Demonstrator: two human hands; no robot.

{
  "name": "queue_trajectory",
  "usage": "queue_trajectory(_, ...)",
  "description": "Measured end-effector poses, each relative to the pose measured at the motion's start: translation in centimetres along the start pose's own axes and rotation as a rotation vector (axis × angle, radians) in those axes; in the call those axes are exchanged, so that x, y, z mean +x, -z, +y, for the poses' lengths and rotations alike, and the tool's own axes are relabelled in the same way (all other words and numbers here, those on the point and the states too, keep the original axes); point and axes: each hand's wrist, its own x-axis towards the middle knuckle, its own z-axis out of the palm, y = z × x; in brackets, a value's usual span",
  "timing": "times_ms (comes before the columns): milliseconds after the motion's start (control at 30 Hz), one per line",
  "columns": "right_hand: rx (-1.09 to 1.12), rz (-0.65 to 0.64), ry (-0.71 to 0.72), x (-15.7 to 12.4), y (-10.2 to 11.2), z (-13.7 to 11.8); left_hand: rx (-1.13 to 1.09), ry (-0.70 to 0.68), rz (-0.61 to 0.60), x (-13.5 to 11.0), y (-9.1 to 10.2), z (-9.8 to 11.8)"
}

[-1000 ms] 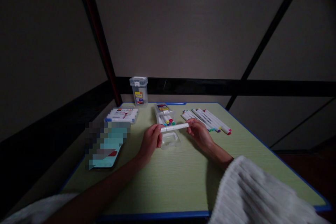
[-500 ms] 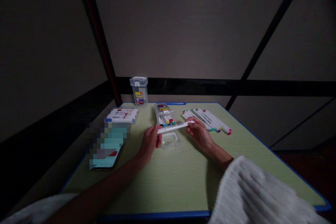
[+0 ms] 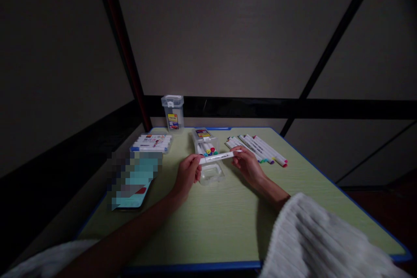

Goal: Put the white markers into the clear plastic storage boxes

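A white marker (image 3: 219, 157) is held level above the table between my two hands. My left hand (image 3: 188, 173) pinches its left end, and my right hand (image 3: 247, 163) grips the right end. Dark lettering shows along the barrel. Just behind the marker lies a clear plastic case (image 3: 204, 138) with several markers inside, their coloured ends facing me. Its open clear lid (image 3: 212, 179) rests on the table below the marker. Right of the case, beyond my right hand, several loose white markers (image 3: 265, 150) with coloured ends lie side by side.
At the back left stands a clear upright box (image 3: 173, 115) with a yellow label. A flat pack of white markers (image 3: 151, 142) lies in front of it. A phone (image 3: 138, 182), partly blurred out, sits at the left edge of the green table (image 3: 208, 230). A wall rises behind.
Between my fingers the marker has rolled slightly, so more of its printed lettering faces me. Both hands stay in nearly the same place; the other things have not moved.
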Motion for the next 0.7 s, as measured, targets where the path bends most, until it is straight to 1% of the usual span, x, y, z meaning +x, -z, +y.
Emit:
queue_trajectory(400,0.014,-0.007,-0.004,0.01,0.13,0.11,0.000,-0.004,0.016,0.10,0.07,-0.11)
queue_trajectory(700,0.018,0.000,-0.004,0.04,0.13,0.15,-0.006,-0.041,0.013,-0.06,-0.04,0.26)
